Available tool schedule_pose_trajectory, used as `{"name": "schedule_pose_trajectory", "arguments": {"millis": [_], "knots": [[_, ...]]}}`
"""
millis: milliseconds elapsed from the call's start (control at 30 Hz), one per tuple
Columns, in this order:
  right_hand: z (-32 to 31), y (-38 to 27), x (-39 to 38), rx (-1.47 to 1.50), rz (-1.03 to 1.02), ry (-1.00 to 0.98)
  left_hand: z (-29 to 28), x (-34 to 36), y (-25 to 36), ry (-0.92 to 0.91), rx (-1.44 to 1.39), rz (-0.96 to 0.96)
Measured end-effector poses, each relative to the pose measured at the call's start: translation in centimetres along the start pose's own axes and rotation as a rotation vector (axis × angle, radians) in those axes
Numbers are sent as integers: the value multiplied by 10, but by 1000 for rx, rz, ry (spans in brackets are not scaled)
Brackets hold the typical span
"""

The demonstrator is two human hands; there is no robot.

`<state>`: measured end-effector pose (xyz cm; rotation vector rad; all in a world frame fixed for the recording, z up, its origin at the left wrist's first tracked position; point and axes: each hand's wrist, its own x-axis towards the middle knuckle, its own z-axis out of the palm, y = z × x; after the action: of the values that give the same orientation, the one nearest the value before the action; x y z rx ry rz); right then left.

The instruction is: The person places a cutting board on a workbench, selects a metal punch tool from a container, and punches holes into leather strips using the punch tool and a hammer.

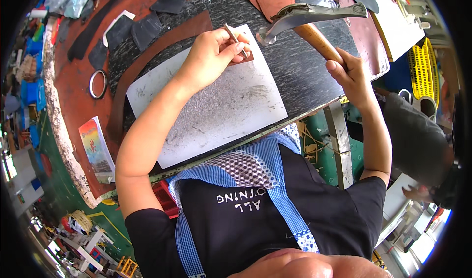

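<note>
There was just one hammer, one slim metal tool and one small brown piece, which lay near the far edge of a white sheet on the bench. Left hand reached forward pinching the tilted tool, right hand gripped the raised hammer, elbow bent. The left hand kinda hid part of the tool and piece, so couldn't tell if they touched.

Left hand: rod. Right hand: hammer (raised).

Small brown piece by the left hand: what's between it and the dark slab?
The white board; in the head view, the small brown piece lies on it, above the dark slab.
</note>
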<state>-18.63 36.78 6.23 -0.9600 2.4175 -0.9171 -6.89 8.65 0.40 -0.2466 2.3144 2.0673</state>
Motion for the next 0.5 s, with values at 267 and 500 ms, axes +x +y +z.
{"name": "schedule_pose_trajectory", "arguments": {"millis": [267, 500], "knots": [[-7, -7, 2, 323, -65, 83, 11, -6, 5, 45, 219, 187], [2, -28, 1, -172, -109, -26, 13, -11, 11, 90, 778, 494]]}}
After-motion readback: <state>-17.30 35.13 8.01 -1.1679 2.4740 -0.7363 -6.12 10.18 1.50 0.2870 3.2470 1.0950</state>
